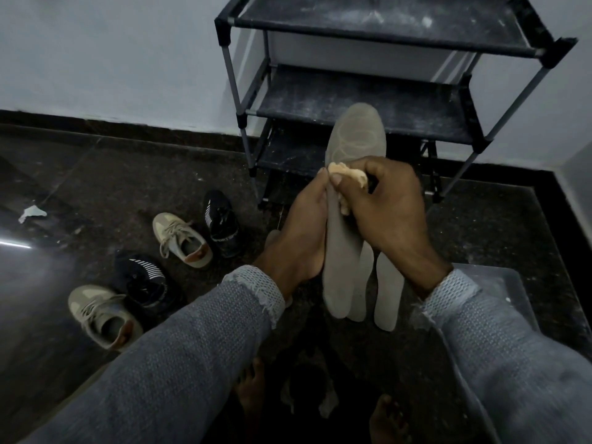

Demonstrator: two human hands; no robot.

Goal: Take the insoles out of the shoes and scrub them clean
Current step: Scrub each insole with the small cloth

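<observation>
Insoles look out; left hand (299,232) grips one insole (347,200) mid-frame, right hand (381,203) pinches sponge (349,176) on it; two insoles (376,285) below wait.

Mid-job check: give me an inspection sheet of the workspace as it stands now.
Surface: dark speckled floor, dusty.
Job's things: grey insole held up; pale cloth pressed on it; two more insoles lie below; two beige sneakers and two black sneakers on the floor at left.
Clutter: paper scrap far left.
Grippers: left hand grips the insole's edge; right hand pinches the cloth.
Cables: nothing seen.
Surroundings: empty dusty shoe rack against a white wall.
</observation>
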